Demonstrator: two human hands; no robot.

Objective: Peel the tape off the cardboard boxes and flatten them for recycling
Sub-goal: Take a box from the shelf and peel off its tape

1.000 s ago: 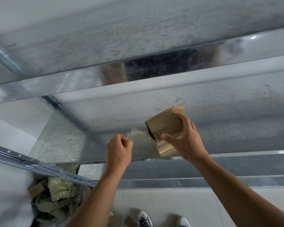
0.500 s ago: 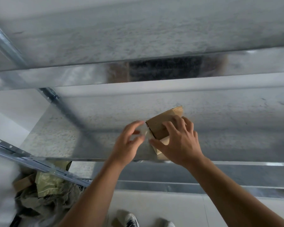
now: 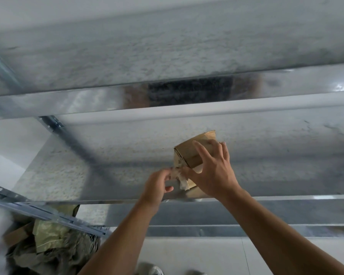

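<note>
Bright, even daylight; soft blur throughout; edges smeared, bowed.

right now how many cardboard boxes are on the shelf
1: the cardboard box is at the metal shelf front, gripped by the right hand, the left hand pinching its tape. Others may be hidden.

a storeroom or warehouse area is indicated: galvanised steel shelving (image 3: 127,165) is fitted on slotted metal rails (image 3: 38,212), a pale tiled floor (image 3: 197,253) is seen below, and discarded packaging (image 3: 48,245) is heaped at lower left.
</note>
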